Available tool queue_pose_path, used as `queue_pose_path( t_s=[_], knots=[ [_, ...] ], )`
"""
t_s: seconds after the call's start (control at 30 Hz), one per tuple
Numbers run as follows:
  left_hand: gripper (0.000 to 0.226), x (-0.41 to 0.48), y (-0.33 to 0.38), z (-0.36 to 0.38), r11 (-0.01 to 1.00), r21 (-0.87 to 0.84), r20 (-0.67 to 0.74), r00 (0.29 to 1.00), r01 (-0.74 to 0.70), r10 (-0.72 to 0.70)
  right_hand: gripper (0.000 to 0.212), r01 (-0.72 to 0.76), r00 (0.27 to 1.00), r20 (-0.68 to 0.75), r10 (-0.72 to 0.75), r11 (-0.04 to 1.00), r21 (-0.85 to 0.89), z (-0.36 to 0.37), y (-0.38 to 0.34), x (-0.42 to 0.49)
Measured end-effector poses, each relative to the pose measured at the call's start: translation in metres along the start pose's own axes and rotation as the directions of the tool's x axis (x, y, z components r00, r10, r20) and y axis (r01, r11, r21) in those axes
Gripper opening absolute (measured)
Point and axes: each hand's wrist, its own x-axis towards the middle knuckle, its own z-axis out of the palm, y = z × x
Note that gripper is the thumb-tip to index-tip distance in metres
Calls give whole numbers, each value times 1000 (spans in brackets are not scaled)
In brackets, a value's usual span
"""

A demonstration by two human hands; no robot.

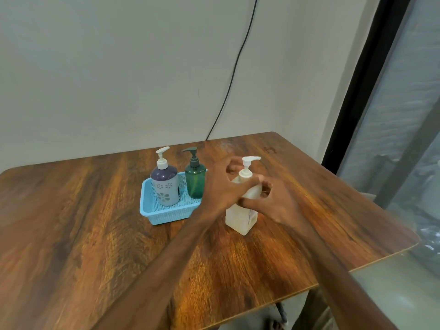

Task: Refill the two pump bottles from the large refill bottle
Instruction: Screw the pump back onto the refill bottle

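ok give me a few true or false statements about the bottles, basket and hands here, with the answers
1. Both hands are on the white refill bottle. True: left hand by its shoulder, right hand on its side.
2. The green pump bottle lies on its side. False: it stands upright.
3. The flowered pump bottle stands in the blue basket. True.
4. The refill bottle is inside the basket. False: it stands on the wooden table, right of the basket.
5. The green bottle's pump has been removed. False: its dark pump is on.
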Motion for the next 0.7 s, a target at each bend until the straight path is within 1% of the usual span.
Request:
queue_pose_path(
  t_s=[0.03, 0.07, 0.13, 0.2, 0.27, 0.33, 0.4, 0.47, 0.5, 0.57, 0.7],
  knots=[
    [49, 2, -2, -1, 1000, -21, -39, 999, -10, 10, 46, -5, 1000, 1, 5, 1000, 10, 0, 2, 1],
    [44, 4, -3, -3, 999, -25, -44, 999, -20, 19, 45, -1, 1000, 6, 1, 1000, 12, 0, 3, 1],
    [41, 9, -3, -10, 999, -1, 14, 999, -40, 40, 44, 8, 1000, 13, -8, 1000, 12, 0, 3, 1],
    [40, 14, -3, -15, 998, 2, 107, 993, -59, 58, 45, 0, 1000, 13, 0, 1000, 14, 1, 1, 0],
    [42, 14, -1, -16, 999, -12, 166, 985, -41, 42, 42, -3, 1000, 18, 2, 1000, 27, 0, 1, 0],
    [43, 11, -1, -12, 998, 5, 127, 990, -60, 59, 41, -2, 1000, 21, 1, 999, 32, 0, 3, 1],
    [42, 5, -2, -7, 990, 72, 47, 992, -118, 115, 40, -1, 1000, 30, 0, 999, 37, -2, 4, 1],
    [35, 1, -2, -6, 981, 111, -4, 987, -160, 161, 39, 5, 999, 41, -7, 999, 43, -2, 5, 1],
    [27, 2, -2, -7, 980, 102, 1, 985, -170, 171, 40, 6, 999, 46, -8, 999, 45, -2, 5, 1],
    [12, 6, -3, -8, 976, 71, 62, 978, -204, 199, 43, 2, 999, 53, -4, 999, 44, -2, 4, 1],
    [19, 13, -8, -12, 968, 55, 132, 962, -247, 238, 46, -26, 998, 65, 24, 999, 35, -5, 4, 3]
  ],
)
